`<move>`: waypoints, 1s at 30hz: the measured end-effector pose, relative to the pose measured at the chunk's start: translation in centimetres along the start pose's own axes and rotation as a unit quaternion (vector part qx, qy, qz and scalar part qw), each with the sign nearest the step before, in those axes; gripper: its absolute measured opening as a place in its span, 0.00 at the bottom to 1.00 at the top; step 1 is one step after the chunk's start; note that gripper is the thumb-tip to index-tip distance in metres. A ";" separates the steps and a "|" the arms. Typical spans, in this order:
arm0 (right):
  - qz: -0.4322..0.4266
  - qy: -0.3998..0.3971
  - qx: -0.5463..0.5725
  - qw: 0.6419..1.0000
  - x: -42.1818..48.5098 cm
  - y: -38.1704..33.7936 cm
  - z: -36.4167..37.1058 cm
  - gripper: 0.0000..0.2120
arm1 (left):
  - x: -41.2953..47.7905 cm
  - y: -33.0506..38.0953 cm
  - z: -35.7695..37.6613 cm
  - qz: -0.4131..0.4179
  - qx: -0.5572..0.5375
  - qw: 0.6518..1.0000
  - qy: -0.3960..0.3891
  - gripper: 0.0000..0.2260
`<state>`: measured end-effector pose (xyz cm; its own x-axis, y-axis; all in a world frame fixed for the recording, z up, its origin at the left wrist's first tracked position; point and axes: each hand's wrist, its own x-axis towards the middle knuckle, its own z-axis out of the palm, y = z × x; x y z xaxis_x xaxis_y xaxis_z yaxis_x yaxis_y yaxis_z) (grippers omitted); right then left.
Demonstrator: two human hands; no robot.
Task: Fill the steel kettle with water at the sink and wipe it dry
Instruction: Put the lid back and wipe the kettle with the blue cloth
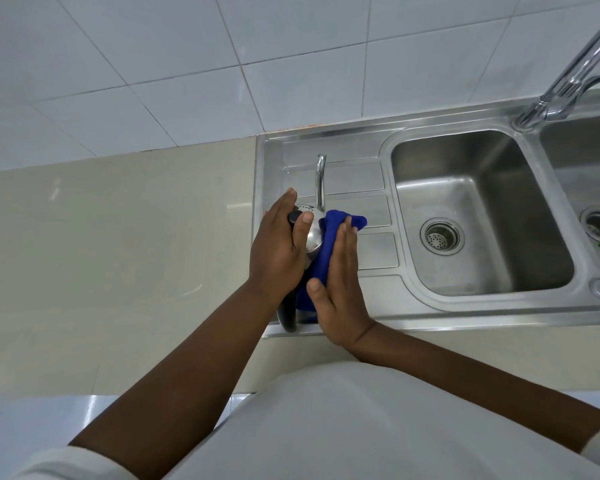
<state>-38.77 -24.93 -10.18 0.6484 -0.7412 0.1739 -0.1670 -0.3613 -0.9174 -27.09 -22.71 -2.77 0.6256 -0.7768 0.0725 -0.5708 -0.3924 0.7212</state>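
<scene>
Nearest the person, the black handle (287, 317) juts from the steel kettle (314, 237), which stands on the drainboard (360, 181) left of the sink basin (482, 202). If it is full it should be heavy and apt to slop, and its polished wall slippery, so the handle is the place to lift by, not the thin spout (321, 178) on the far side. The right hand (340, 289) lies flat, fingers straight, pressing the soft blue cloth (333, 230) against the kettle's right flank. The left hand (276, 251) steadies the top with fingers stretched over the lid and thumb by the black knob (294, 216), seemingly resting rather than clutching, though it hides much of the lid.
</scene>
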 end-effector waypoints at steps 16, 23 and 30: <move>0.170 0.035 0.146 0.974 0.4 2.1 0.3 0.42 | 0.1 0.0 0.1 -0.002 0.031 1.000 -0.005 0.28; 0.066 0.014 0.060 0.996 -0.7 -1.0 0.5 0.40 | 0.4 -0.2 0.1 0.012 0.052 0.999 -0.007 0.29; 0.037 0.031 0.076 0.996 2.3 0.2 -0.7 0.39 | 0.3 0.1 -0.2 0.019 0.041 0.999 -0.013 0.28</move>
<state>-37.80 -27.12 -9.67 0.5905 -0.7980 0.1206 -0.0957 -0.2176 -0.9713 -26.87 -22.90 -2.54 0.5892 -0.8039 0.0812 -0.6363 -0.3997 0.6598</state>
